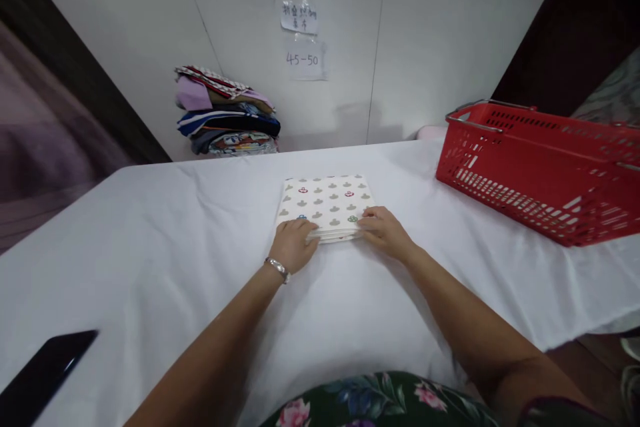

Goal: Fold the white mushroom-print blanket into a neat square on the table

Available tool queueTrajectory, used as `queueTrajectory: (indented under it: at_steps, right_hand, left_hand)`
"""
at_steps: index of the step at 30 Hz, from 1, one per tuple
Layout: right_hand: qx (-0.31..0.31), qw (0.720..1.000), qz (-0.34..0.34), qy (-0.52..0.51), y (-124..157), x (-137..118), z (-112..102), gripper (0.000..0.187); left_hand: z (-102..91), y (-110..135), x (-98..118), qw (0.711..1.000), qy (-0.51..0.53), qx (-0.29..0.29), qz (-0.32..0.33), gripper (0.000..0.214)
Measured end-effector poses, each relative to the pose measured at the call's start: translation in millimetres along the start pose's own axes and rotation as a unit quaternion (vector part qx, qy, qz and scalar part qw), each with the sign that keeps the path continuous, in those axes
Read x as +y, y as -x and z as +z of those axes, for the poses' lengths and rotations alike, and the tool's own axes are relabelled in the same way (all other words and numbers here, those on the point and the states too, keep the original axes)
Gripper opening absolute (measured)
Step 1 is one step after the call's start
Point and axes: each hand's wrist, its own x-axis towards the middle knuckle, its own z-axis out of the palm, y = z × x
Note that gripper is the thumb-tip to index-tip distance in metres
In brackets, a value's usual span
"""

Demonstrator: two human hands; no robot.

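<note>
A folded white cloth (pixel 333 203) with a printed pattern of small beige shapes and a few red, blue and green ones lies flat in the middle of the table. Several layers show along its near edge. My left hand (pixel 294 243), with a silver bracelet at the wrist, grips the near left corner, thumb at the layered edge and fingers on top. At the near right corner, my right hand (pixel 387 232) pinches the same edge between thumb and fingers.
A red plastic basket (pixel 530 173) with metal handles stands on the right. Folded fabrics (pixel 227 113) are stacked against the wall at the back left. A dark phone-like object (pixel 47 373) lies front left on the white tablecloth (pixel 150 280). Paper notes (pixel 305 60) hang on the wall.
</note>
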Motion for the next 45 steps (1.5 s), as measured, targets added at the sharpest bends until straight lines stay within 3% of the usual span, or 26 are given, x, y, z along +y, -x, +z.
queueTrajectory:
  at_steps: [7,13,27,33,38,45]
  right_hand:
    - [-0.014,0.997,0.001,0.070,-0.1,-5.0,11.1,0.019]
    - [-0.016,0.995,-0.005,0.097,-1.2,-3.2,13.9,0.023]
    - [-0.014,0.994,-0.052,0.099,-5.4,-5.6,19.4,0.026]
    - [0.018,0.991,-0.073,0.115,-3.2,-1.2,20.7,0.027]
    - [0.008,0.991,-0.080,0.107,-1.5,-0.4,18.9,0.028]
    - [-0.020,0.994,-0.061,0.087,-0.7,-1.6,16.5,0.026]
  left_hand:
    - [15.6,-18.9,4.7,0.999,0.026,0.000,0.048,0.016]
    - [22.9,-19.1,-1.0,0.996,0.048,0.016,0.076,0.018]
    - [24.2,-17.8,9.2,0.998,-0.005,0.049,0.042,0.020]
    - [23.4,-16.2,12.2,0.997,-0.018,0.052,0.062,0.020]
    - [23.6,-13.3,6.2,0.995,0.006,0.029,0.093,0.019]
    - [21.3,-10.6,-5.4,0.995,0.033,0.038,0.082,0.020]
